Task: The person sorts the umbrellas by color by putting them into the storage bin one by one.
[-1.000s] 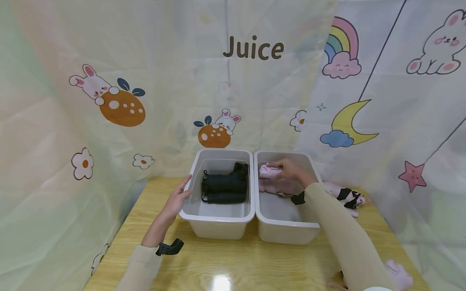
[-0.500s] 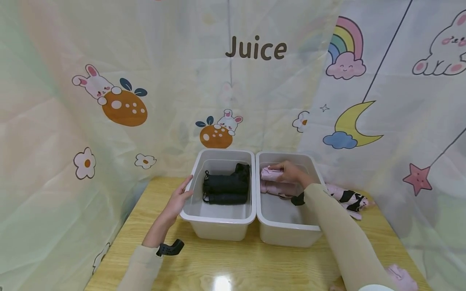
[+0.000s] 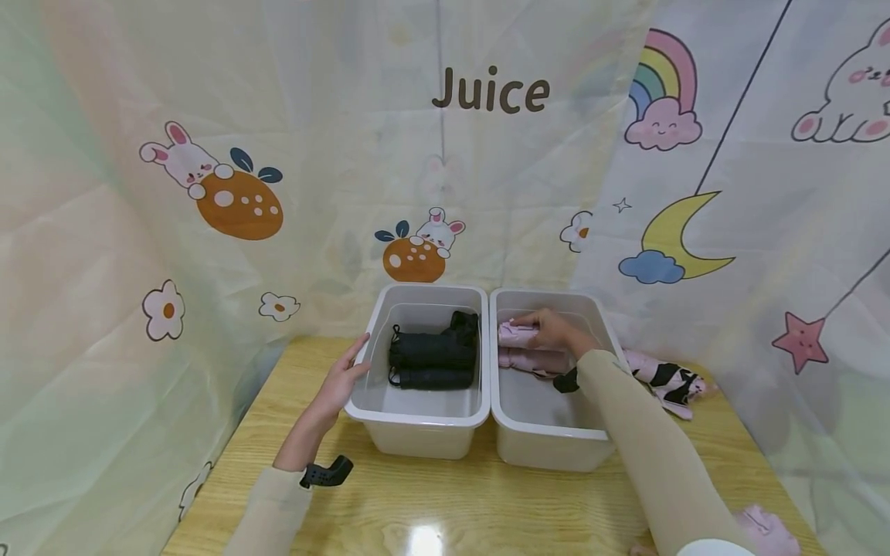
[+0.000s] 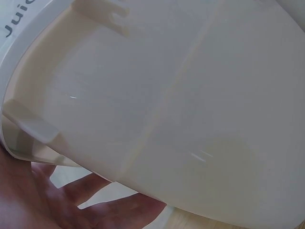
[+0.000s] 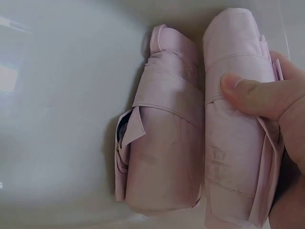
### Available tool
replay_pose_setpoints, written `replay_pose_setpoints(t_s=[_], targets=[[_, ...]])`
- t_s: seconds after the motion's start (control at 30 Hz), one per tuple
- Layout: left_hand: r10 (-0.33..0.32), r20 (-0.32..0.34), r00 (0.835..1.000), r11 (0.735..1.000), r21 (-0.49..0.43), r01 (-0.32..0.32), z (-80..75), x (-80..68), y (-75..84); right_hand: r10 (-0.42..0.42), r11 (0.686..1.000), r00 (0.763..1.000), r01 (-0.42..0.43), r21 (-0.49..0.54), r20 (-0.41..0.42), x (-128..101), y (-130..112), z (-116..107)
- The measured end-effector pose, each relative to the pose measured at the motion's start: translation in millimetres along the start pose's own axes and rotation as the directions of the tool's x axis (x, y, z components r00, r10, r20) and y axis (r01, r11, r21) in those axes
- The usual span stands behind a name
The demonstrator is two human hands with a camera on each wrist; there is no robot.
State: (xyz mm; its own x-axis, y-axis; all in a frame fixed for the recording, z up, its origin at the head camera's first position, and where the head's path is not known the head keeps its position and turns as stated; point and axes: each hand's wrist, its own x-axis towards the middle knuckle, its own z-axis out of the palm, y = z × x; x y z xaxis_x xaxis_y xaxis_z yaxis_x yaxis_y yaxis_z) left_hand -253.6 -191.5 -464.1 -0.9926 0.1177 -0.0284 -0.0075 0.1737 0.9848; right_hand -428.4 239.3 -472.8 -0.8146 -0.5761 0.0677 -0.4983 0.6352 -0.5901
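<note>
Right hand (image 3: 556,330) gripping pink folded umbrella (image 5: 238,119), lying crosswise in bin (image 3: 549,444)

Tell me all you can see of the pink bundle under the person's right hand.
The pink folded umbrella looks like soft fabric, rolled tight and wrapped by a strap. It lies flat at the far end of the right white bin, alongside a second pink umbrella. The right hand grips it, thumb across its top.

A folded pink umbrella (image 5: 238,129) lies in the right white bin (image 3: 549,444), just beside another pink umbrella (image 5: 162,138).
</note>
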Motion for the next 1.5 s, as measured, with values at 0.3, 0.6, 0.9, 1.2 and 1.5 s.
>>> replay_pose_setpoints(t_s=[0.3,0.6,0.9,1.2,1.5], targets=[[0.008,0.0,1.0,1.0,0.004,-0.008,-0.5,0.4,1.8,0.01,1.0,1.0,-0.011,-0.01,-0.005,-1,0,1],[0.004,-0.002,1.0,1.0,0.003,-0.004,-1.1,2.3,-0.7,0.092,0.996,0.995,-0.092,-0.015,0.031,-2,-3,4],[0.004,-0.011,1.0,1.0,0.009,-0.004,0.1,1.4,-0.4,0.069,0.997,0.997,-0.068,-0.035,0.026,-2,0,6],[-0.018,-0.009,1.0,1.0,0.024,0.018,-1.4,2.4,-0.9,0.112,0.994,0.994,-0.112,-0.019,0.012,2,2,5],[-0.043,0.022,0.999,0.999,0.004,0.043,0.9,-9.0,22.5,0.12,0.992,0.993,-0.12,-0.039,0.003,3,3,6]])
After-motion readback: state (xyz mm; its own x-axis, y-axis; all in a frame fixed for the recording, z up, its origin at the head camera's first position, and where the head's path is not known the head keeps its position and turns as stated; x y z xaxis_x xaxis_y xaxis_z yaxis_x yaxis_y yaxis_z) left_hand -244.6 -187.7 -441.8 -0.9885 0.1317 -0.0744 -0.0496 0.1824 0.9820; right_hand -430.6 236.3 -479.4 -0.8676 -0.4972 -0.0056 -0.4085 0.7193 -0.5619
